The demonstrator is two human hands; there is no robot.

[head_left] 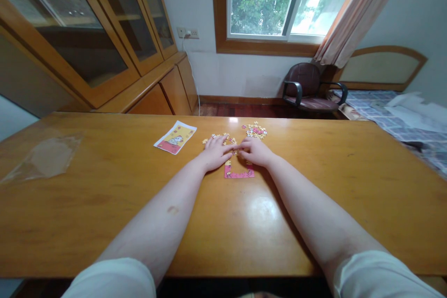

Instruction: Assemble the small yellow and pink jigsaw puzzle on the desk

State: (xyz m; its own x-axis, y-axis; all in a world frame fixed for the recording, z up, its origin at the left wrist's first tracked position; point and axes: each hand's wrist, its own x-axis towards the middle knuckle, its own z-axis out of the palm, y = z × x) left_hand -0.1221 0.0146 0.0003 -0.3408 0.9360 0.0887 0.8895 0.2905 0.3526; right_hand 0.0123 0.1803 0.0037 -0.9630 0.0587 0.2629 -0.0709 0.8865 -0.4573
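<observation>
On the wooden table, small jigsaw puzzle pieces form a partial frame [239, 175], pink along its near edge with yellow higher up its sides. My left hand [215, 153] lies with fingers spread over loose yellow pieces [205, 141] and the frame's upper left. Opposite it, my right hand [257, 152] has its fingers curled together at the frame's upper right. The fingertips of both hands come close together there; whatever is between the right fingers is too small to make out. Beyond the right hand is a heap of puzzle pieces [256, 130], yellow, white and pink.
A picture card [175, 138] with a yellow and pink cartoon lies left of my left hand. Farther left is a clear plastic bag [49, 156] on the table [104, 195]. Beyond the far edge stand an office chair [307, 86], a cabinet [146, 88] and a bed [384, 102].
</observation>
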